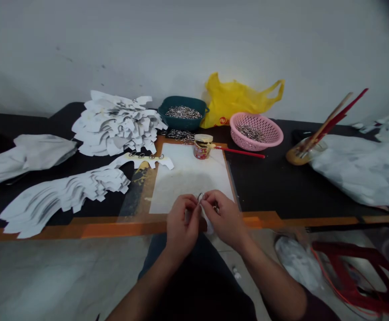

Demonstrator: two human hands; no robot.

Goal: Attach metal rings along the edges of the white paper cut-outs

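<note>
My left hand (181,223) and my right hand (226,218) meet at the near edge of the table, fingers pinched together. Between their fingertips sits a small metal ring (200,196), and a white paper strip (208,223) hangs down between the hands. They hover over the front of a white sheet (189,178) that lies on an orange-brown board (147,183). A cut white piece carrying several metal rings (145,159) lies to the left on the board.
Stacks of cut white pieces (117,125) (63,196) fill the left. A green tub of rings (182,112), yellow bag (237,100), pink basket (256,130), small glue jar (202,146) and red stick (243,153) stand behind. White bags (358,167) lie right; a red stool (358,276) stands below.
</note>
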